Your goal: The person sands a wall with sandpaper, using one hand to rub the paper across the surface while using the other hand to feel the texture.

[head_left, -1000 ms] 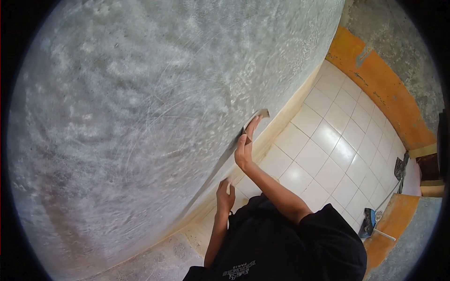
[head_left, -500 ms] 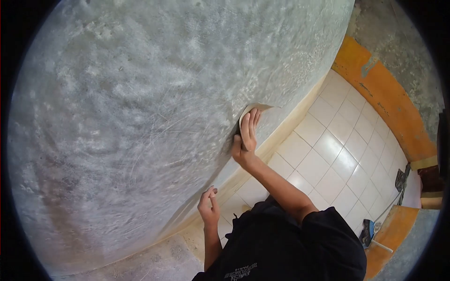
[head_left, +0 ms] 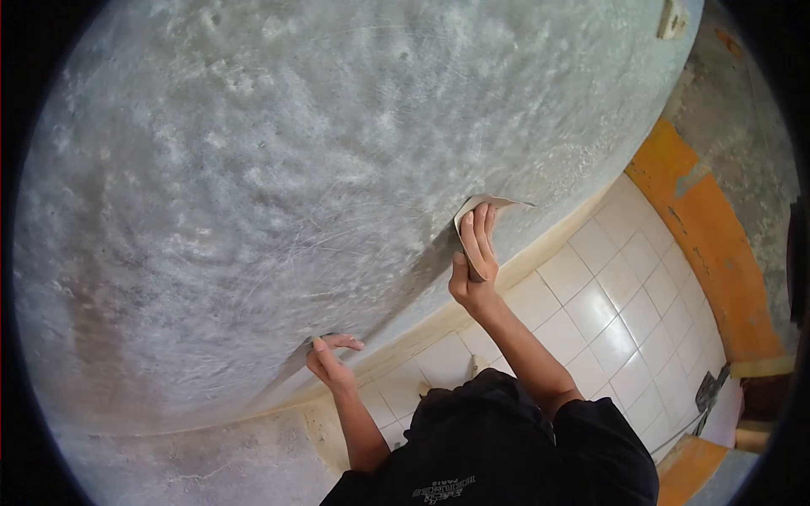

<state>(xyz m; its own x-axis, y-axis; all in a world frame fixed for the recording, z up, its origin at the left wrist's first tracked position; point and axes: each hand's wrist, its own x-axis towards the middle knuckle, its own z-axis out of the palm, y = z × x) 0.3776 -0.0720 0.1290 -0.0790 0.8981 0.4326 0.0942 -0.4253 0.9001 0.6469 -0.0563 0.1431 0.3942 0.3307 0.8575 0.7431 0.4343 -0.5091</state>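
Observation:
My right hand [head_left: 477, 261] presses a curled sheet of sandpaper [head_left: 471, 205], beige on its back, against the grey wall [head_left: 253, 211]. The fingers lie over the sheet, and its free corner sticks out beyond the fingertips to the right. Lower down and to the left, my left hand [head_left: 332, 363] is at the wall surface with nothing in it. Its thumb points up and its fingers stretch sideways, apart from the thumb. The wall is mottled, with light scratches and pale patches.
White floor tiles [head_left: 591, 308] run along the wall's base to the right. Farther right is an orange band [head_left: 713, 223] on another grey wall. A white fitting [head_left: 673, 18] sits on the wall at upper right. A dark object [head_left: 707, 392] lies near the far tile edge.
The view has shifted. My right hand and the sandpaper now appear farther right and slightly lower. My left hand has moved left, onto the wall, and its fingers have spread.

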